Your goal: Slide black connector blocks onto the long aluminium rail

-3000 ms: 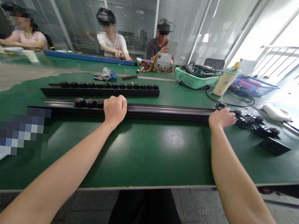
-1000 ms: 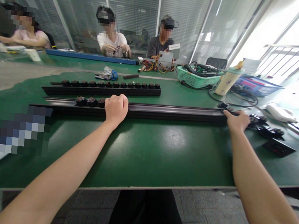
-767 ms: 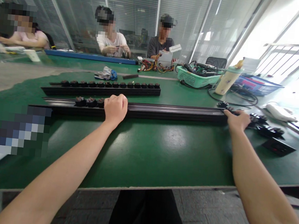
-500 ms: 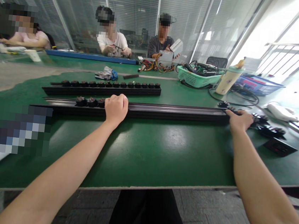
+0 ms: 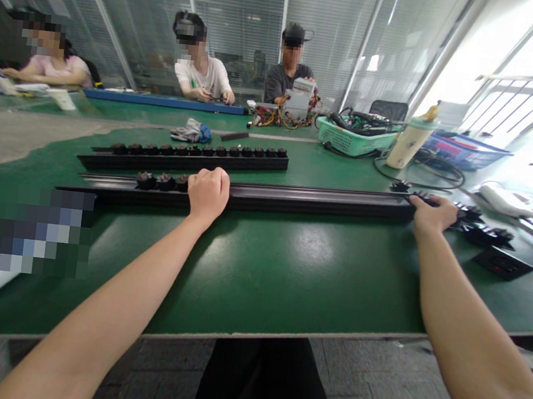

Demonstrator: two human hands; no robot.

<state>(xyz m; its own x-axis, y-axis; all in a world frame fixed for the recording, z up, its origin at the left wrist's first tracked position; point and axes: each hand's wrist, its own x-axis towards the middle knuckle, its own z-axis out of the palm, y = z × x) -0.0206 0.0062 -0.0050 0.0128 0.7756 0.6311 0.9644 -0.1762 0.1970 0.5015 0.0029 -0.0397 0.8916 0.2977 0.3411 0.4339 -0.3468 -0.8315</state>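
Your left hand (image 5: 207, 191) is closed in a fist over the rail (image 5: 304, 198), left of its middle, gripping its near edge. The rail lies flat along the table (image 5: 263, 269), and three seated parts (image 5: 161, 181) sit in its channel just left of your fist. Your right hand (image 5: 431, 213) rests at the rail's right end, fingers reaching onto the loose parts (image 5: 480, 227) piled just beyond that end. I cannot tell whether those fingers are pinching one or only touching.

Behind the rail, parallel and near, lies the far rail (image 5: 185, 156) with a full row of parts. A cable (image 5: 421, 174) loops behind the rail's right end, with a bottle (image 5: 408, 141) beyond it.

The risks as I judge them:
- The rail is long and you hold it off-centre. A push at the right end could swing it into the far rail.
- A jolt could shift the three seated parts along the channel.
- Your right wrist is close to the pile, so a sideways sweep could scatter the loose parts or snag the cable.
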